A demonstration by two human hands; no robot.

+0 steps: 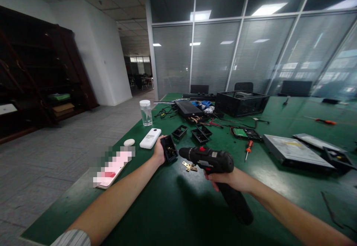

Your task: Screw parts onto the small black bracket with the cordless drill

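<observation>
My right hand (223,179) is wrapped round the grip of a black cordless drill (209,158), its chuck pointing left. Held in my left hand (159,151) is a small black plastic box (169,148), tilted with its open side toward me; something brass-coloured shows inside. The drill's front end is close to the box's right side; whether a bit touches it I cannot tell. Several brass metal plates (189,166) lie on the table under the drill. Just behind, more black plastic frames (200,134) stand together, with a single one (180,131) to their left.
On the green table (156,208) at left are a pink phone (118,168), a white device (150,138) and a clear jar (145,114). To the right lie an orange screwdriver (249,147), a circuit board (241,132) and an optical drive (295,151). A black computer case (241,104) stands behind.
</observation>
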